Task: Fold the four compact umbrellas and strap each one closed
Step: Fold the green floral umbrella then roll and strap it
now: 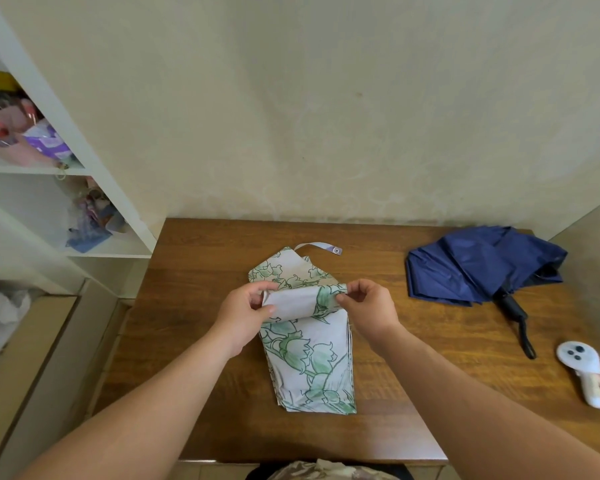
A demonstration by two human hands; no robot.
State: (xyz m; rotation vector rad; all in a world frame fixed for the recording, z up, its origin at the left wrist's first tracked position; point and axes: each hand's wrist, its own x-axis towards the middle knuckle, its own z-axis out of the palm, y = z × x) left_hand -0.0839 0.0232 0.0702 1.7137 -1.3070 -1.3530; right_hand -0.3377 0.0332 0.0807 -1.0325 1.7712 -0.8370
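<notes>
A white umbrella with a green flower print (pixel 309 358) lies collapsed lengthwise in the middle of the wooden table (pixel 194 271). Its closing strap (pixel 321 247) with a snap trails loose at the far end. My left hand (pixel 248 311) pinches the left edge of a canopy flap that is rolled over toward me. My right hand (pixel 366 304) pinches the right edge of the same flap. A navy blue umbrella (pixel 482 265) lies loosely collapsed at the far right, its black handle and wrist loop (pixel 520 323) pointing toward me.
A white hand controller (pixel 584 372) lies near the table's right edge. White shelves (pixel 94 168) with clutter stand to the left of the table. The wall runs right behind the table's far edge.
</notes>
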